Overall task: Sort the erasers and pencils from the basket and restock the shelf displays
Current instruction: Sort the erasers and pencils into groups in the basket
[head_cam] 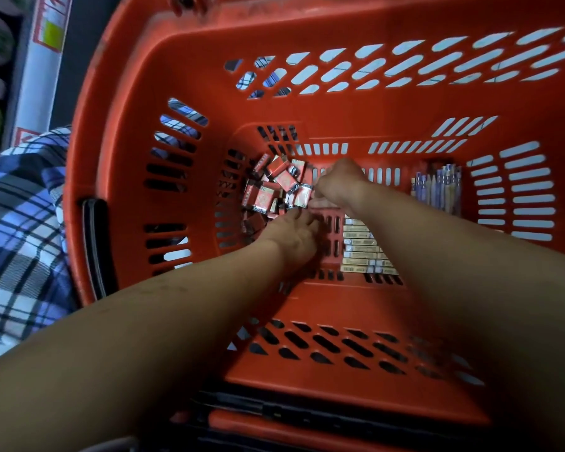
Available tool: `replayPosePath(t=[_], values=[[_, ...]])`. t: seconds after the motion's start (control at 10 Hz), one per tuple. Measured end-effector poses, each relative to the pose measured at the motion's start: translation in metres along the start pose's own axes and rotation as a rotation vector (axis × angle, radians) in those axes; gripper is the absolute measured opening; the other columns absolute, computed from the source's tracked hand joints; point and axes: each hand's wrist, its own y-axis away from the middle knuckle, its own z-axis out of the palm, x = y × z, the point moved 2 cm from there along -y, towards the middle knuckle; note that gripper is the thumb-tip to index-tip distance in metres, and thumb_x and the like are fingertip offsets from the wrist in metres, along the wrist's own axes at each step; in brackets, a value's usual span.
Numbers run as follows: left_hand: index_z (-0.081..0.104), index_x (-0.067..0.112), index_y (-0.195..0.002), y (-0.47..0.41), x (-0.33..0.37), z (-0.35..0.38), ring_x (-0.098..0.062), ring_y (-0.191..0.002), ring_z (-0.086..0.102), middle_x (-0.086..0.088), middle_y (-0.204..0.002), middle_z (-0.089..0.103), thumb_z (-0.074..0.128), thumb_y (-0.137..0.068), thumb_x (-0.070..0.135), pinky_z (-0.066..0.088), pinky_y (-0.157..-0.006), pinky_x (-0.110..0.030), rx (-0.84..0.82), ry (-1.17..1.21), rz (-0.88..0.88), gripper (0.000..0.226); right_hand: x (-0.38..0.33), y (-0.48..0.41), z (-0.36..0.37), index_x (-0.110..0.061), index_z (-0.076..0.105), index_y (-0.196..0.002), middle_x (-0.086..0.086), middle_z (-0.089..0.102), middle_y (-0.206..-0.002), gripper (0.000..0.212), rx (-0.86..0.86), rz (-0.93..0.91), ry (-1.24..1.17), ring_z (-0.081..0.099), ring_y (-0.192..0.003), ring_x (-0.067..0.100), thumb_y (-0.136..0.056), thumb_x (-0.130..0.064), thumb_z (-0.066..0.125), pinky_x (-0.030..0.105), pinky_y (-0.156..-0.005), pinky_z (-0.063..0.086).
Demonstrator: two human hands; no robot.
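While both bare arms reach down into the red basket (118,93), the two hands meet near the middle of its slotted floor. Left hand (294,238): lies palm-down on the basket floor, its fingers (302,215) loosely curled at the near edge of the erasers (274,187); whether they grip one cannot be told. Right hand (338,184): just beyond the left hand, fingers bent and closed at the right edge of the eraser pile, seemingly pinching a red-wrapped eraser, though blur hides the contact. Erasers: a loose heap of small red-and-silver packets in the basket's far-left floor corner. Boxes (362,247): a neat stack of flat pale packs with printed edges, lying on the basket floor to the right of the left hand, partly under the right forearm. Pencils (437,187): a row of purple and pale sticks against the basket's right wall. Outside the basket's left rim, checked blue-and-white cloth (20,223) shows.
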Motion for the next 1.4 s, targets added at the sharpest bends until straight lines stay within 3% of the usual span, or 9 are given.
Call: replayPosePath(t=[0.2, 0.3, 0.4, 0.7, 0.9, 1.1, 1.2, 1.3, 1.4], values=[[0.042, 0.004, -0.15, -0.001, 0.007, -0.003, -0.036, -0.139, 0.036, -0.016, -0.153, 0.039, 0.03, -0.108, 0.016, 0.032, -0.109, -0.04, 0.072, -0.116, 0.008, 0.045, 0.003, 0.011, 0.0, 0.006, 0.052, -0.122, 0.03, 0.06, -0.129, 0.033, -0.022, -0.048, 0.02, 0.072, -0.094, 0.032, -0.093, 0.02, 0.045, 0.052, -0.099, 0.053], [0.045, 0.0, -0.146, 0.004, 0.0, -0.007, -0.037, -0.137, 0.037, -0.021, -0.151, 0.041, 0.034, -0.107, 0.013, 0.031, -0.11, -0.041, -0.048, -0.064, -0.042, 0.043, 0.004, 0.007, 0.001, 0.008, 0.051, -0.13, 0.023, 0.065, -0.109, 0.041, -0.027, -0.045, 0.015, 0.074, -0.084, 0.029, -0.091, 0.02, 0.052, 0.038, -0.084, 0.062], [0.043, -0.001, -0.144, 0.005, -0.006, -0.002, -0.035, -0.137, 0.036, -0.022, -0.15, 0.039, 0.041, -0.105, 0.015, 0.029, -0.109, -0.039, -0.019, 0.303, -0.211, 0.043, 0.001, 0.008, 0.003, 0.011, 0.051, -0.128, 0.027, 0.063, -0.118, 0.043, -0.062, -0.046, -0.037, 0.075, -0.072, 0.028, -0.087, 0.022, 0.058, 0.029, -0.064, 0.063], [0.055, 0.006, -0.14, 0.005, 0.004, -0.007, -0.038, -0.129, 0.048, -0.018, -0.141, 0.052, 0.042, -0.105, 0.016, 0.037, -0.107, -0.047, -0.042, -0.117, -0.028, 0.039, 0.001, 0.011, 0.006, 0.011, 0.056, -0.123, 0.027, 0.063, -0.113, 0.04, -0.094, -0.051, -0.033, 0.072, -0.08, 0.03, -0.084, 0.024, 0.06, 0.027, -0.062, 0.062], [0.05, 0.004, -0.138, 0.004, 0.007, -0.015, -0.035, -0.124, 0.053, -0.017, -0.138, 0.054, 0.052, -0.101, 0.015, 0.042, -0.103, -0.042, 0.019, 0.246, -0.062, 0.039, -0.008, 0.019, -0.025, 0.018, 0.055, -0.12, 0.036, 0.066, -0.106, 0.029, -0.127, -0.053, 0.051, 0.076, -0.068, 0.029, -0.091, 0.016, 0.059, 0.028, -0.057, 0.061], [0.033, 0.005, -0.146, -0.001, -0.008, -0.017, -0.038, -0.114, 0.061, -0.021, -0.128, 0.06, 0.061, -0.095, 0.016, 0.043, -0.081, -0.033, -0.049, 0.972, -0.282, 0.059, -0.018, 0.019, -0.072, 0.005, 0.057, -0.107, 0.015, 0.059, -0.076, 0.012, 0.096, -0.072, 0.288, 0.061, -0.045, 0.019, -0.096, -0.001, 0.059, 0.027, -0.047, 0.052], [0.038, 0.001, -0.14, -0.009, -0.017, -0.016, -0.042, -0.116, 0.06, -0.026, -0.128, 0.06, 0.06, -0.095, 0.017, 0.045, -0.083, -0.035, -0.007, 1.097, -0.375, 0.053, -0.017, 0.023, -0.098, 0.004, 0.06, -0.111, 0.019, 0.069, -0.073, 0.021, 0.209, -0.056, 0.459, 0.07, -0.062, 0.031, -0.096, -0.01, 0.059, 0.038, -0.061, 0.062], [0.044, 0.009, -0.142, -0.015, -0.02, -0.024, -0.036, -0.117, 0.062, -0.018, -0.128, 0.065, 0.063, -0.089, 0.015, 0.051, -0.092, -0.036, 0.076, 1.216, -0.401, 0.057, -0.014, 0.037, -0.12, 0.005, 0.061, -0.125, 0.025, 0.069, -0.118, 0.035, 0.351, -0.114, 0.774, 0.069, -0.108, 0.037, -0.098, -0.017, 0.056, 0.035, -0.085, 0.053], [0.062, 0.012, -0.129, -0.022, -0.018, -0.032, -0.029, -0.106, 0.066, -0.01, -0.115, 0.071, 0.064, -0.083, 0.013, 0.055, -0.092, -0.035, 0.082, 1.356, -0.429, 0.046, -0.006, 0.046, -0.133, 0.0, 0.062, -0.127, 0.02, 0.063, -0.129, 0.035, 0.3, -0.057, 0.812, 0.061, -0.121, 0.036, -0.096, -0.016, 0.061, 0.038, -0.091, 0.05]])
